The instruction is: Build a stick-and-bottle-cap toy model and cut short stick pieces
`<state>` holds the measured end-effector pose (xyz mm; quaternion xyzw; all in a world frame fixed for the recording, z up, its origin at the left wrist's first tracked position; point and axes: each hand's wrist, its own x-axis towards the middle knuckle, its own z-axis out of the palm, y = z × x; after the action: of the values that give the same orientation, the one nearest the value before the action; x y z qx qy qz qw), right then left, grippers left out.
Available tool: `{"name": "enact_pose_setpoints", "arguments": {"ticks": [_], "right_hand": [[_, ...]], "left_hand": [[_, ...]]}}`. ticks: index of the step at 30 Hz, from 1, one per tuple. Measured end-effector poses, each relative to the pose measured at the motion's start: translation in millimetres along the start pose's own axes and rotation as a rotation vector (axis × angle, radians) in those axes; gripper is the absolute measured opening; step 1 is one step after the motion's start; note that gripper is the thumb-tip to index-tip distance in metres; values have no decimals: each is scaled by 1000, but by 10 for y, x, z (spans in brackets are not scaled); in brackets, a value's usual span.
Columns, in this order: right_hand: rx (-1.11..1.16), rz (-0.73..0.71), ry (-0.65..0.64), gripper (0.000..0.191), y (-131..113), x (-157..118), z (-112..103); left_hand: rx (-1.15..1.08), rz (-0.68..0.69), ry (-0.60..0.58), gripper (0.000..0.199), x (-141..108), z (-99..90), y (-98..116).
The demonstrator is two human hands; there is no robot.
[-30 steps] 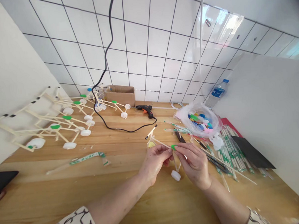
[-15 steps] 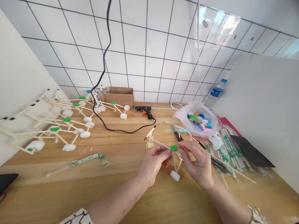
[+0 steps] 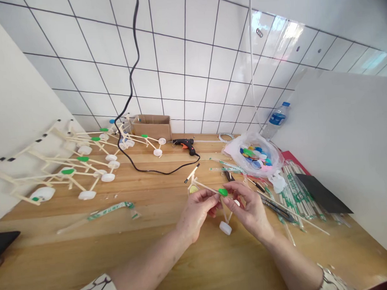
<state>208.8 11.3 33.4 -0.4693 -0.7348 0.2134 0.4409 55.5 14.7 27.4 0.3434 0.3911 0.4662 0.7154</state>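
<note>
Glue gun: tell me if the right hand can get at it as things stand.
Probably yes, once it lets go: the right hand is pinching the stick frame by its green cap, and the thin black cord is the main thing between it and the glue gun on the bench.

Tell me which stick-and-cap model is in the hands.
The model held between the left hand and right hand; the other models lie untouched on the wooden counter.

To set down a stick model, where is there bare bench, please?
Bare wood lies left of the left hand, below the wrapped stick. Right of the right hand is crowded with loose sticks and a bag of caps.
</note>
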Motion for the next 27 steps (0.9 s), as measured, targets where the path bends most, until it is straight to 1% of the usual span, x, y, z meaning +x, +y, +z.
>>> {"name": "enact_pose_setpoints", "arguments": {"ticks": [8,11,14,17,22,27], "right_hand": [[-9,26,-18,26,-38,8,57],[-1,1,6,29,-57,4,47],[-31,-63,57,26,-81,-3,5],[-111,-152,80,23,-94,-19,-38],[-216,-295,45,31,-61,-58,-45],[-299,-345,32,31,-56,-68,-30]], "left_hand": [[-12,-1,8,19,-5,8,8],[-8,3,2,19,-1,7,5],[2,0,-3,19,-5,4,0],[3,2,0,20,-12,2,-3],[0,13,-9,20,-16,9,2],[2,17,-12,20,-13,12,13]]}}
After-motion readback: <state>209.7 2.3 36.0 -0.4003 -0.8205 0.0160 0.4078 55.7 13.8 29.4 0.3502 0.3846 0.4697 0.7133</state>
